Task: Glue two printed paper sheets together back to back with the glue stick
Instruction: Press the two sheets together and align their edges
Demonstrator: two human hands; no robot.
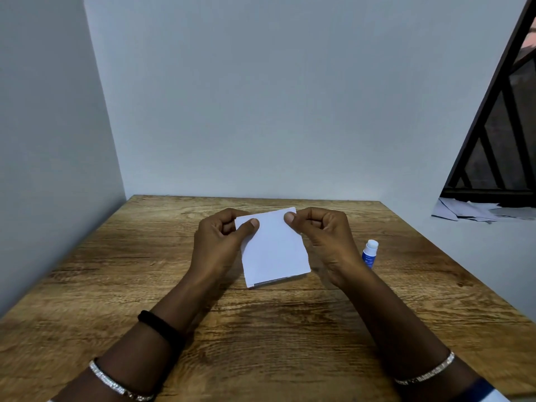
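A small white paper sheet (272, 248) shows its blank side over the middle of the wooden table (121, 285). A thin strip of a second sheet (268, 282) peeks out under its near edge. My left hand (220, 242) pinches the sheet's far left corner, thumb on top. My right hand (322, 236) pinches the far right corner the same way. A blue and white glue stick (369, 253) stands upright on the table just right of my right wrist, white end up.
Grey walls close the table's left and far sides. Beyond the table's right edge lie scattered papers (475, 211) below a dark railing (499, 134).
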